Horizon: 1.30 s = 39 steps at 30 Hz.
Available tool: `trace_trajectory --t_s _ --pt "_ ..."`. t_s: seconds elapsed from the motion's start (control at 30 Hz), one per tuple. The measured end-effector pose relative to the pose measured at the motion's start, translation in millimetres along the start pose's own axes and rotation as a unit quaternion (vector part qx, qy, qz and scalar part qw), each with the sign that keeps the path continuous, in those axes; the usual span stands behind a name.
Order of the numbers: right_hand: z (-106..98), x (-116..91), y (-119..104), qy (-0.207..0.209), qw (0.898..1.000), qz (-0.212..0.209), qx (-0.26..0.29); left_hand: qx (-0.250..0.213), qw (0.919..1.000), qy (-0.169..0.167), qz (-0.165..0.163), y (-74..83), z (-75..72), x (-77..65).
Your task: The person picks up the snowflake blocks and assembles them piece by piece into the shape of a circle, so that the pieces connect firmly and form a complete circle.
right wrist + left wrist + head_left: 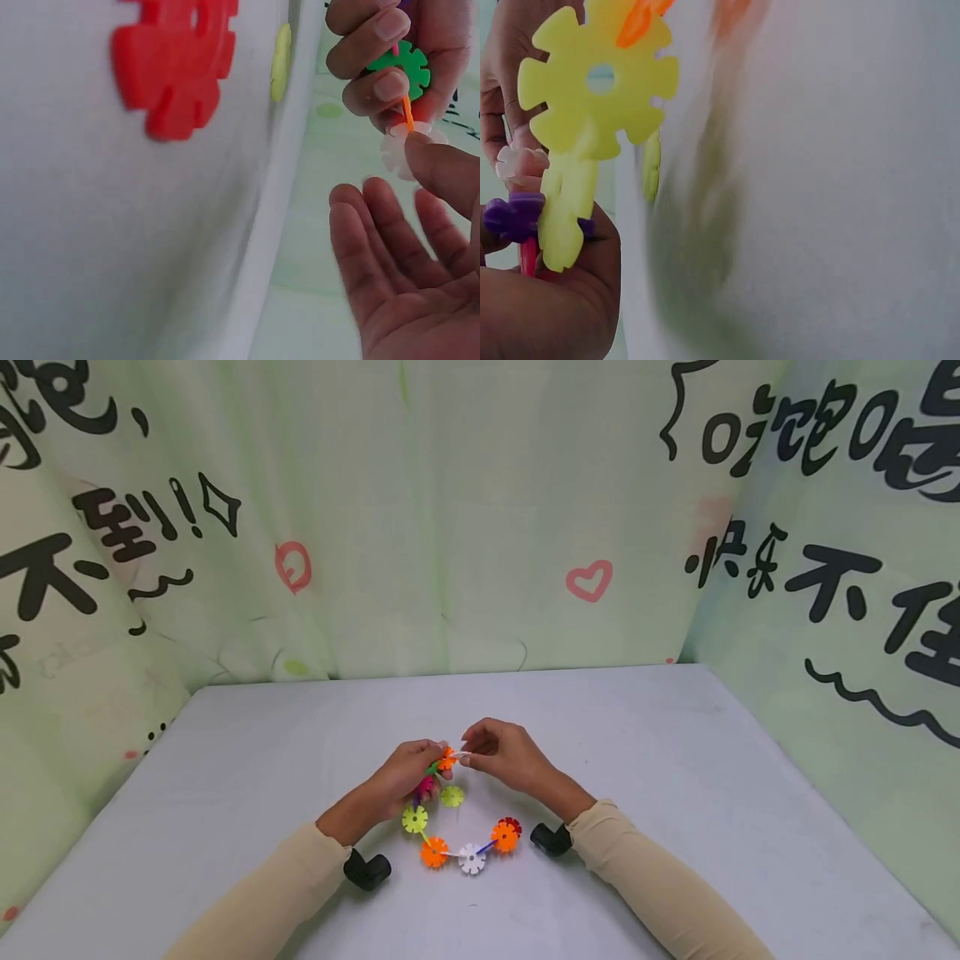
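Observation:
A curved chain of interlocked plastic snowflake discs [434, 852] lies between my hands, in yellow, orange, white and other colours. My left hand [401, 779] grips its upper end, fingers curled round the part with a green disc [420, 69] and an orange disc [447, 760]. A white disc [396, 156] sits at the tip of this end, slotted onto the orange one. My right hand [512, 758] has its thumb pressed on that white disc, while its other fingers spread apart below. At the chain's far end, a red disc [176, 67] shows close up.
A separate yellow-green disc [452, 796] lies on the white tabletop [300, 727], inside the chain's curve. Black wrist cameras [367, 869] hang under both wrists. Printed curtains [450, 527] enclose the back and sides of the table.

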State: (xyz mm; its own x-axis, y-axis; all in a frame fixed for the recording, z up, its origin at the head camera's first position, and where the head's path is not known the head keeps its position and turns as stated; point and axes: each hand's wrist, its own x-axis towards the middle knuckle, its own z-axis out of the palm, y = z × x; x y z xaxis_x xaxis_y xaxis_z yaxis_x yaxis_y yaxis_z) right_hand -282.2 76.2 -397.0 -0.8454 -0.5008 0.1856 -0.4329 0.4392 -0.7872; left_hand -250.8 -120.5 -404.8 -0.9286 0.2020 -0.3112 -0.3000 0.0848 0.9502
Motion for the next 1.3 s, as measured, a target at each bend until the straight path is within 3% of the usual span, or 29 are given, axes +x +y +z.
trace_trajectory --t_s 0.23,0.5,0.63,0.87,1.03,1.3 --pt "0 4 8 -0.098 0.993 0.056 -0.037 0.045 0.9968 0.057 -0.034 1.9 -7.0 0.6" --pt "10 9 5 -0.167 0.985 0.044 -0.03 0.0 0.997 0.066 -0.041 1.9 -17.4 -1.6" --pt "13 9 1 -0.181 0.98 0.056 -0.063 -0.005 0.9975 0.054 -0.044 0.3 -19.3 -2.9" --pt "15 11 2 -0.213 0.971 0.045 -0.096 0.062 0.9948 0.067 -0.045 -3.3 -20.6 -2.3" --pt "15 11 4 -0.213 0.972 0.038 -0.089 0.086 0.9945 0.057 -0.019 -7.2 -19.8 -2.7" --pt "11 8 5 -0.197 0.978 0.024 -0.07 0.07 0.9958 0.058 -0.012 -8.5 -14.8 -6.0"
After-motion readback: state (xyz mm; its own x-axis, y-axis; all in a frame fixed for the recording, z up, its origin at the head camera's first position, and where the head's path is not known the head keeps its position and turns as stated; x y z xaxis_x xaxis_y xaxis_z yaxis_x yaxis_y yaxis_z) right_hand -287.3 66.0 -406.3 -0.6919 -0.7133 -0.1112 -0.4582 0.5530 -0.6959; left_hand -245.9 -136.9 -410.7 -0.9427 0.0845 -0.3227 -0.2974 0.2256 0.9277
